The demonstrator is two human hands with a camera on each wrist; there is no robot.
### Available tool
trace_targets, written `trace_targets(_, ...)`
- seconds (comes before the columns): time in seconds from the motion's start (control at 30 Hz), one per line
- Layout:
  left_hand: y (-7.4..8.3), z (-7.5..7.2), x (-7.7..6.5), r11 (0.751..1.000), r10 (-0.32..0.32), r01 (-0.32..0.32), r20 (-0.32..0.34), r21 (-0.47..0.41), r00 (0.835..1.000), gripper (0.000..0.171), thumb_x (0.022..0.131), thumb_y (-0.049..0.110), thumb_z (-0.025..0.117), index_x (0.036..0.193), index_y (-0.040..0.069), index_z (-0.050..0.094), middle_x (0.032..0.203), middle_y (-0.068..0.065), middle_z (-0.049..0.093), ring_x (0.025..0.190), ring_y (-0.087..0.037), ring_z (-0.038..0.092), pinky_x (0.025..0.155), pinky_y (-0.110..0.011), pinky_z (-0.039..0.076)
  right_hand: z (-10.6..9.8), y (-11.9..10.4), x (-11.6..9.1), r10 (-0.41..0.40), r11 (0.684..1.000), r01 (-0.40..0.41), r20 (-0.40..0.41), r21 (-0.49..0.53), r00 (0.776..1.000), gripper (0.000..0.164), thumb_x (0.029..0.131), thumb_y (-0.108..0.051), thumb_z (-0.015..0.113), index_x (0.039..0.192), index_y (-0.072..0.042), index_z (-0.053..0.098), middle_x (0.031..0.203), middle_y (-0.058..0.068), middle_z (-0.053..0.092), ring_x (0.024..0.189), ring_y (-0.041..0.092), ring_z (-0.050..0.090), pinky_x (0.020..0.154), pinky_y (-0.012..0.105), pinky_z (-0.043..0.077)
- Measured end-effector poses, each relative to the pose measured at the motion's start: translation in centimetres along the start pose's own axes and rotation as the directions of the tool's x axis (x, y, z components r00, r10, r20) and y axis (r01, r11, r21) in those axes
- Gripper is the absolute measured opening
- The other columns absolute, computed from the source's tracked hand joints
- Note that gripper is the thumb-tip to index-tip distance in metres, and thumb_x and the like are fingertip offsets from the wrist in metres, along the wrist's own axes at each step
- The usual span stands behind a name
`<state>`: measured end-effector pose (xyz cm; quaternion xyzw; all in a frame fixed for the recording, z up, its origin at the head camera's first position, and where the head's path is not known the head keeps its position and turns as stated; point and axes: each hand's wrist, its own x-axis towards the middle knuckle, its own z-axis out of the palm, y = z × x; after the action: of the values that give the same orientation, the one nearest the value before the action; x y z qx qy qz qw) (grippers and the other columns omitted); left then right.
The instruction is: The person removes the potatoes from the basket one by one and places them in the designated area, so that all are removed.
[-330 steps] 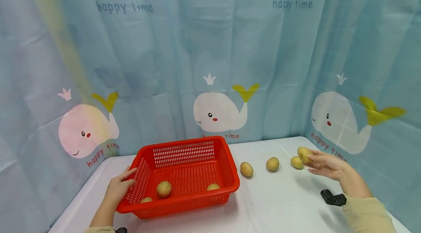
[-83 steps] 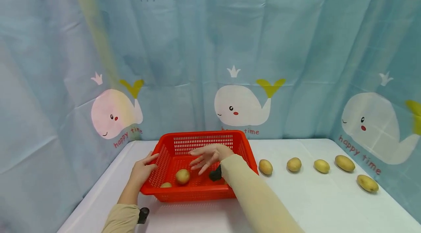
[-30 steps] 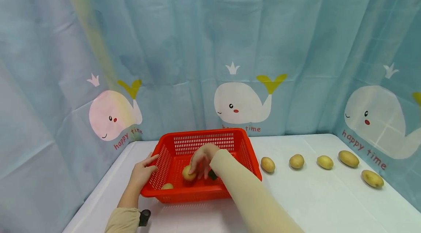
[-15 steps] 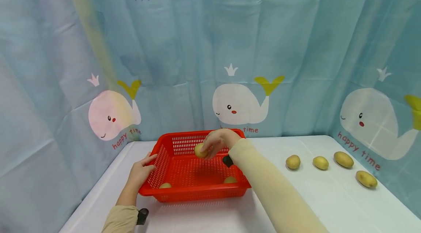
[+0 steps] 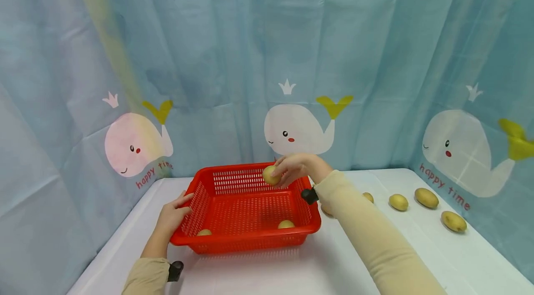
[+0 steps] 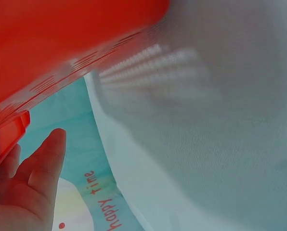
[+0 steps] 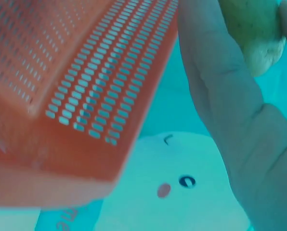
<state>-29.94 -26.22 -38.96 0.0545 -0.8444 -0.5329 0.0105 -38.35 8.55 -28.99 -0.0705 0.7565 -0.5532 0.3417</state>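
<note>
Above the back right of the red plastic basket (image 5: 233, 238), my right hand (image 5: 294, 167) pinches a potato (image 5: 271, 175) between fingers and thumb. The right wrist view shows that potato (image 7: 254, 33) beside a long finger, with the perforated basket wall (image 7: 93, 96) to the left. My left hand (image 5: 172, 215) holds the basket's left rim; in the left wrist view the hand (image 6: 30, 187) lies beside the red rim (image 6: 11, 137). Two potatoes stay inside the basket, one front left (image 5: 204, 232) and one front right (image 5: 286, 224), both partly hidden by the front wall.
Right of the basket, on the white table (image 5: 258, 276), lie several potatoes, including a far-right potato (image 5: 454, 222) and a middle potato (image 5: 398, 202). The right forearm partly covers the two nearest the basket. A blue whale-print curtain (image 5: 233, 77) encloses the back and sides.
My right hand reached into the basket, took hold of the potato in its middle, lifted it and carried it rightward toward the back right. My left hand has stayed at the rim.
</note>
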Motion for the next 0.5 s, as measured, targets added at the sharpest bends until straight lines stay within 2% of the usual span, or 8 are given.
trace_targets(0.13,0.2,0.1,0.3,1.000,-0.007,0.007,0.006,-0.003,1.000,0.054,0.093,0.004,0.047,0.146,0.001,0.037,0.158,-0.017,0.017,0.142,-0.044,0.018,0.099,-0.047,0.046,-1.4,0.5,-1.4,-0.028,0.999,0.029,-0.063,0.019,0.998,0.052,0.093,-0.004,0.059,0.138,0.009,0.036,0.118,0.022,0.055,0.095,0.033,0.066,0.089,0.042,0.053)
trace_targets(0.27,0.2,0.1,0.3,1.000,-0.006,0.006,0.008,0.011,1.000,0.055,0.092,0.004,0.048,0.146,0.001,0.038,0.158,-0.016,0.017,0.143,-0.044,0.017,0.099,-0.045,0.046,-2.5,1.3,-2.8,-0.069,0.997,0.070,-0.103,0.012,0.992,0.049,0.094,-0.004,0.058,0.136,0.012,0.039,0.114,0.021,0.057,0.090,0.029,0.067,0.081,0.037,0.056)
trace_targets(0.4,0.2,0.0,0.2,1.000,0.001,-0.001,0.007,0.015,1.000,0.055,0.092,0.004,0.048,0.146,0.001,0.038,0.158,-0.016,0.017,0.143,-0.043,0.016,0.100,-0.045,0.046,-3.3,2.2,-3.9,-0.113,0.993,0.117,-0.134,0.022,0.985,0.042,0.094,-0.004,0.057,0.129,0.013,0.043,0.110,0.020,0.058,0.086,0.025,0.067,0.083,0.038,0.056)
trace_targets(0.5,0.2,-0.1,0.0,1.000,-0.004,0.004,0.008,0.009,1.000,0.055,0.092,0.004,0.048,0.146,0.001,0.037,0.158,-0.016,0.016,0.143,-0.044,0.016,0.097,-0.042,0.048,-3.7,3.0,-4.6,-0.133,0.990,0.139,-0.169,0.024,0.977,0.043,0.094,-0.005,0.058,0.130,0.013,0.043,0.109,0.019,0.058,0.085,0.024,0.068,0.086,0.040,0.054)
